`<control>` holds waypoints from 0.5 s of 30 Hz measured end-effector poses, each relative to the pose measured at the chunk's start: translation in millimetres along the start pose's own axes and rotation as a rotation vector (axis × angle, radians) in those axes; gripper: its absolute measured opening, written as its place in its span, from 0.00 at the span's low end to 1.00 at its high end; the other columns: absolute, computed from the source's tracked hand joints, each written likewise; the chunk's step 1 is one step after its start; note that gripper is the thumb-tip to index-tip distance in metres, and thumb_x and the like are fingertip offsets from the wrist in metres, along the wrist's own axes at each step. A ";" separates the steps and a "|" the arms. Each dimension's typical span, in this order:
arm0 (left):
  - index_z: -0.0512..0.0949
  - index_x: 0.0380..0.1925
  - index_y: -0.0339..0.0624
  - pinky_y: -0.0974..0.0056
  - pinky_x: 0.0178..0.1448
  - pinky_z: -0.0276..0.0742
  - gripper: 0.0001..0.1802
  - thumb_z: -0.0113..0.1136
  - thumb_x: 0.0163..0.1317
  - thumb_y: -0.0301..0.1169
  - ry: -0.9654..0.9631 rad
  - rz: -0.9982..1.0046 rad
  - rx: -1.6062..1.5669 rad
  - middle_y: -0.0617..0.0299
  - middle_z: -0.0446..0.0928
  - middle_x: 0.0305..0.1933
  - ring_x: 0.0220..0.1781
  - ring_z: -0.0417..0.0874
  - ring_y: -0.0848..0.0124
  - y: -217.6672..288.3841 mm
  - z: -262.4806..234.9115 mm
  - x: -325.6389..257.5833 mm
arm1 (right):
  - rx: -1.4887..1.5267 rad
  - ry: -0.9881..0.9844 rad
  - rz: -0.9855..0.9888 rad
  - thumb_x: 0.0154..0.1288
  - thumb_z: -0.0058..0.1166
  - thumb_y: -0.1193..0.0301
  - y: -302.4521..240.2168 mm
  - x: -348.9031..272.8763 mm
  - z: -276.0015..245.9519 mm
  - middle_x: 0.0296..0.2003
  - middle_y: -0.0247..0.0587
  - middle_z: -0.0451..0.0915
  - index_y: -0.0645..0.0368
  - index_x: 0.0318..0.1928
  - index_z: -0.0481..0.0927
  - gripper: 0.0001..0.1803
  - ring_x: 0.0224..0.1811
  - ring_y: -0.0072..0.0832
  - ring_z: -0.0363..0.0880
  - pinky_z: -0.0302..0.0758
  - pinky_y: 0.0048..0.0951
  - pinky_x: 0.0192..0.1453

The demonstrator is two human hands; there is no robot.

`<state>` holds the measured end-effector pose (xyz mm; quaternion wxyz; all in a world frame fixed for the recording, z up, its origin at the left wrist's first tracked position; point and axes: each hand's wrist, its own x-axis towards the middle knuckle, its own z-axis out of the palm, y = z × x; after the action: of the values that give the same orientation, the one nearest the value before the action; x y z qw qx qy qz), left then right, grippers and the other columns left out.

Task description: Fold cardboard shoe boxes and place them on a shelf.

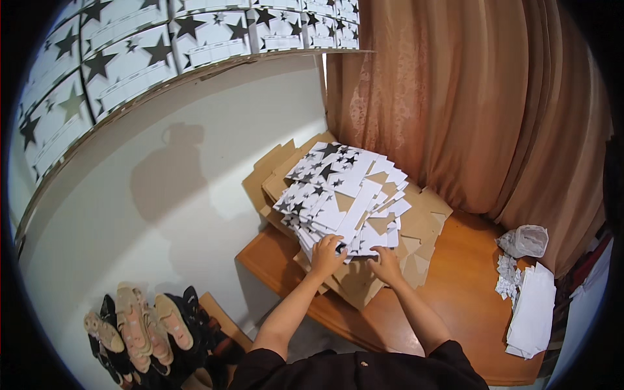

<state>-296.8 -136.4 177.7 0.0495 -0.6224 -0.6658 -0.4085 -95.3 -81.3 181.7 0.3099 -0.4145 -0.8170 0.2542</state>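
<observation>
Left hand (pixel 327 257) and right hand (pixel 388 266) at near edge of star-printed cardboard pile (pixel 359 207); fingers (pixel 328 243) part-curled, cannot tell if grasping. Pile rests on brown cardboard (pixel 419 218) on counter (pixel 448 286), open room rightward up to white sheets (pixel 532 315). Surroundings: pale wall (pixel 247 117), brown curtain (pixel 468 97).

Carton blanks (pixel 333 174) lie on cardboard sheets (pixel 426 211) on the table (pixel 455 312), papers (pixel 531 312) to their right, a curtain (pixel 468 97) behind, shoes (pixel 133 322) to the left.
</observation>
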 end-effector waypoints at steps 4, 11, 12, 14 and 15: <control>0.64 0.59 0.44 0.40 0.64 0.49 0.42 0.66 0.45 0.51 -0.129 -0.138 0.171 0.50 0.62 0.61 0.66 0.58 0.53 -29.7 14.7 48.8 | -0.034 0.037 -0.052 0.51 0.55 0.64 -4.1 30.0 15.1 0.50 0.51 0.72 0.57 0.53 0.72 0.27 0.53 0.46 0.69 0.63 0.45 0.58; 0.52 0.66 0.36 0.30 0.66 0.34 0.58 0.56 0.45 0.68 -0.430 -0.122 0.318 0.35 0.43 0.71 0.73 0.39 0.43 -87.9 38.6 82.7 | -0.123 -0.007 0.009 0.57 0.52 0.61 -4.6 85.0 50.4 0.61 0.50 0.63 0.54 0.60 0.66 0.29 0.64 0.44 0.62 0.52 0.63 0.64; 0.52 0.66 0.35 0.33 0.67 0.37 0.56 0.53 0.49 0.67 -0.401 -0.079 0.309 0.33 0.45 0.70 0.73 0.42 0.41 -89.9 40.5 79.8 | -0.124 -0.003 0.034 0.57 0.52 0.61 -3.4 84.4 55.6 0.61 0.50 0.63 0.54 0.60 0.66 0.29 0.64 0.44 0.62 0.52 0.63 0.64; 0.59 0.62 0.30 0.43 0.66 0.57 0.45 0.52 0.57 0.57 -0.326 0.048 0.404 0.30 0.57 0.64 0.68 0.55 0.38 -91.5 46.3 77.9 | -0.211 -0.029 0.038 0.59 0.50 0.59 -2.3 79.0 65.5 0.64 0.48 0.61 0.52 0.62 0.63 0.30 0.66 0.42 0.59 0.50 0.66 0.64; 0.59 0.62 0.30 0.43 0.66 0.57 0.45 0.52 0.57 0.57 -0.339 0.057 0.398 0.30 0.57 0.64 0.68 0.55 0.38 -93.0 47.5 79.8 | -0.254 -0.043 0.033 0.61 0.49 0.58 -2.5 78.2 68.5 0.65 0.47 0.59 0.51 0.63 0.62 0.30 0.67 0.41 0.58 0.48 0.67 0.64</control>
<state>-374.2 -34.7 147.3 0.0701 -0.6785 -0.7140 -0.1580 -182.1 -28.2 160.0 0.2330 -0.4581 -0.8423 0.1625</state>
